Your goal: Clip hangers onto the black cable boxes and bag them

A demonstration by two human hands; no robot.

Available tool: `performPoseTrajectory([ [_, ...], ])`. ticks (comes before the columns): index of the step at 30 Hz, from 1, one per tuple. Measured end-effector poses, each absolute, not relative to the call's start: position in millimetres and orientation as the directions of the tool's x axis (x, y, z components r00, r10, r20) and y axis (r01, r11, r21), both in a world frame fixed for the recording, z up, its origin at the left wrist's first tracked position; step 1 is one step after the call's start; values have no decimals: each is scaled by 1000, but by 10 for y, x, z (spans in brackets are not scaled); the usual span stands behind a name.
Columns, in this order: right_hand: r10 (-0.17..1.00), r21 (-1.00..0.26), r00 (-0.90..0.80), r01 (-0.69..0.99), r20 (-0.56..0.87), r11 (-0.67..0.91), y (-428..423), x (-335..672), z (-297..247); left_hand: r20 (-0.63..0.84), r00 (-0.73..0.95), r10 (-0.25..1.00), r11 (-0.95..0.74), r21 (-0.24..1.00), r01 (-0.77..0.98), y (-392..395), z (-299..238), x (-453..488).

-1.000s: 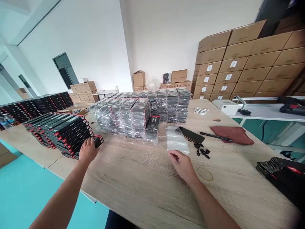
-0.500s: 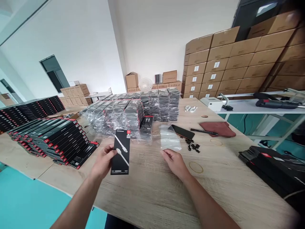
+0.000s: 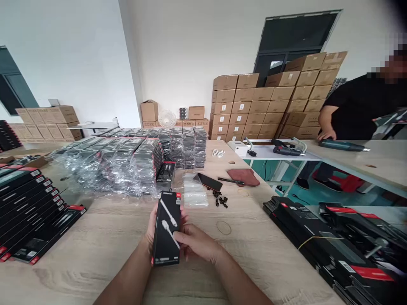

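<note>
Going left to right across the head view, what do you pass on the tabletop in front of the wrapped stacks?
Stacked black product boxes → boxed white cable → clear plastic bag → small black parts → maroon cloth → more black boxes

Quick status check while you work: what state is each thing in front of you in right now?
Left hand: gripping the box from behind.
Right hand: fingers across the box's front.
Black cable box: held upright, white cable showing.
Clear plastic bag: lying flat.
Black phone: lying flat, screen dark.
Shrink-wrapped box stacks: sealed in clear film.
Maroon cloth: lying flat.
</note>
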State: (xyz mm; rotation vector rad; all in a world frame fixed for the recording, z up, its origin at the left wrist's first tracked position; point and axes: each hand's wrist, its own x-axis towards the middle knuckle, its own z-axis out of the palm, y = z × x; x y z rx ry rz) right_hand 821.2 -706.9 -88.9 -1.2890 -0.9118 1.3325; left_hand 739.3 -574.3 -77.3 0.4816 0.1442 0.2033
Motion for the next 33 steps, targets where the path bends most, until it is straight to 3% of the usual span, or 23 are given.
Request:
performPoseTrajectory([
  [2,963,-969,109,9,-245,-248,-7113,8337,-852,-133,965,226,869,475,-138,-5720,-837,7401],
  [4,949,-962,228,114,-218,-249,-7134,8519,-826,-230,944,235,817,573,-64,-5695,-871,7396],
  [7,789,-922,612,335,57,-194,-7058,8860,-831,-322,900,293,632,772,70,-5666,-890,7374],
  [9,647,-805,717,530,258,-267,-6932,9091,-849,-288,886,363,495,865,79,-5652,-902,7357],
  [13,693,-563,644,720,324,-406,-6610,9419,-840,-212,896,389,385,921,51,-5627,-950,7358],
  [19,937,-350,296,911,188,-217,-6280,9501,-762,-146,922,359,285,958,40,-5573,-1045,7407],
  [33,959,-402,277,886,58,-232,-6182,9724,-729,-163,922,351,211,973,92,-5575,-966,7366],
])
